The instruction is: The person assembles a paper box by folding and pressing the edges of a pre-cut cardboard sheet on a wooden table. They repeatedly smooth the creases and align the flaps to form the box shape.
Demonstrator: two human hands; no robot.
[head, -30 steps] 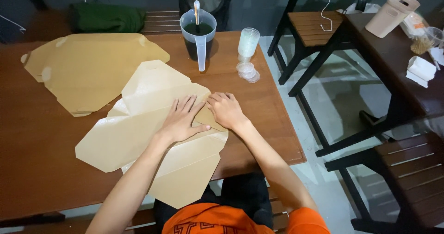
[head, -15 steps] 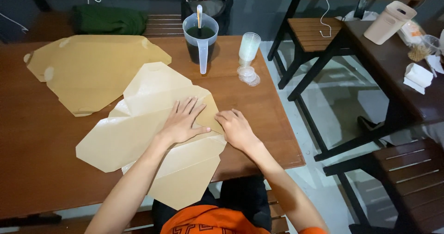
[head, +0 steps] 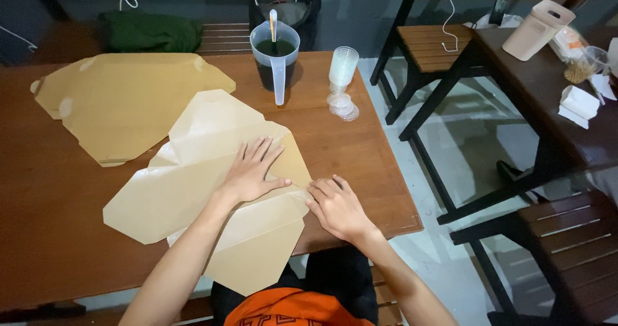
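Observation:
A flat tan paper box blank (head: 193, 191) lies on the brown wooden table (head: 58, 236), its near flap hanging over the front edge. My left hand (head: 253, 171) presses flat on its middle, fingers spread. My right hand (head: 336, 205) rests at the blank's right edge along a fold line, fingers curled onto the paper near the table's front right corner. A second stack of flat tan blanks (head: 129, 101) lies further back on the left.
A clear measuring jug (head: 275, 55) with dark liquid and a spoon stands at the back of the table. Beside it are stacked clear plastic cups (head: 343, 68) and lids (head: 342, 106). A green bag (head: 148, 33) sits on the far bench. A dark table (head: 547, 94) with containers stands to the right.
My right hand has slid toward me and to the right along the fold, from beside the left hand to the blank's right edge. The left hand stays pressed in place.

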